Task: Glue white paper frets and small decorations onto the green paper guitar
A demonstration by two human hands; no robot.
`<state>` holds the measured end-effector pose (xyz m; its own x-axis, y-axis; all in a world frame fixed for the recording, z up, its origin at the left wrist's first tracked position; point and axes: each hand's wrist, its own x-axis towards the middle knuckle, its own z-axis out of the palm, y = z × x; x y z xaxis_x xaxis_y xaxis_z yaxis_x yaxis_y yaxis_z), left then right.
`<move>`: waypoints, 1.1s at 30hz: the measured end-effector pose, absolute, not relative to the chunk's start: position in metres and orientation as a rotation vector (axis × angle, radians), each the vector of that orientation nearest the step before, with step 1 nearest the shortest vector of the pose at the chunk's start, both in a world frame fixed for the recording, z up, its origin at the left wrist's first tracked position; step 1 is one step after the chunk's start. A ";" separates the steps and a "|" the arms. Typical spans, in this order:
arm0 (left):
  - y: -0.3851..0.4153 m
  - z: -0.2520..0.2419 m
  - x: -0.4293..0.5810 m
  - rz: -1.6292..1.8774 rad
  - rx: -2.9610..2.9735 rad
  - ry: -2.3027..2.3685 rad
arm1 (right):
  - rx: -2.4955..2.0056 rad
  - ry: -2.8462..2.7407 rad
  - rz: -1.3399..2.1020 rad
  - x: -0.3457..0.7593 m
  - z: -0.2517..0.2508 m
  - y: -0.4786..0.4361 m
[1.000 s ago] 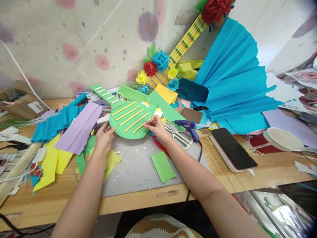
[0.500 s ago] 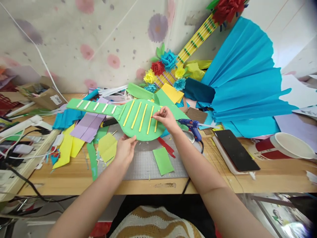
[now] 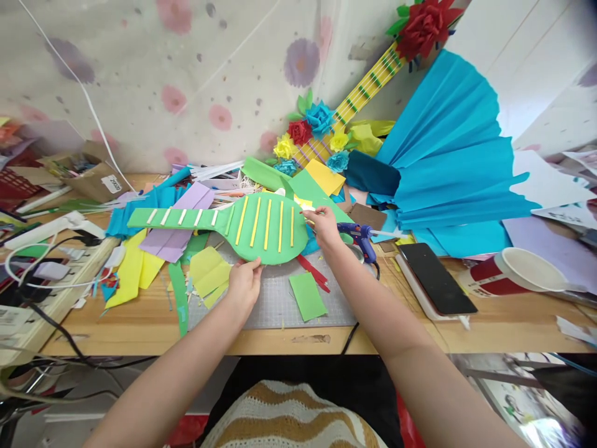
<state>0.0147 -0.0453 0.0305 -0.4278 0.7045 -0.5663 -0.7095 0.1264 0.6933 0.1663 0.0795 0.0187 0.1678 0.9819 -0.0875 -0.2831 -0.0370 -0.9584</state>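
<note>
A green cut-out shaped like a guitar is held tilted above the grey cutting mat, its neck pointing left. Yellow strips cross its round body, and short white strips cross the neck. My left hand grips the lower edge of the body, thumb on the front and the other fingers hidden behind. Just at the right edge of the body is my right hand, fingertips pinched together; whatever they hold is too small to make out. Behind this wrist lies a blue glue gun.
A finished yellow paper guitar with paper flowers leans on the wall beside blue pleated paper. To the right are a phone and a paper cup. Scraps and a power strip lie left; a green paper piece sits in front.
My right hand has moved from over the yellow strips to the right edge of the green guitar. The guitar's neck has dropped slightly, while my left hand keeps its grip. The camera view has shifted.
</note>
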 end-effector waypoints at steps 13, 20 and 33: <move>-0.038 0.086 -0.106 0.413 1.209 1.482 | -1.122 -1.456 1.165 0.183 0.024 0.088; 0.034 0.074 -0.150 0.408 2.143 1.916 | -1.158 -1.777 1.134 0.189 0.030 0.085; 0.026 0.041 -0.162 0.590 2.109 1.848 | -1.069 -1.981 1.114 0.197 0.016 0.080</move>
<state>-0.1623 0.0260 0.0407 0.1005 0.9875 0.1217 0.8751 -0.1459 0.4614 0.1971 0.0799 0.0161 -0.4805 0.8683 0.1233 0.3457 0.3167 -0.8833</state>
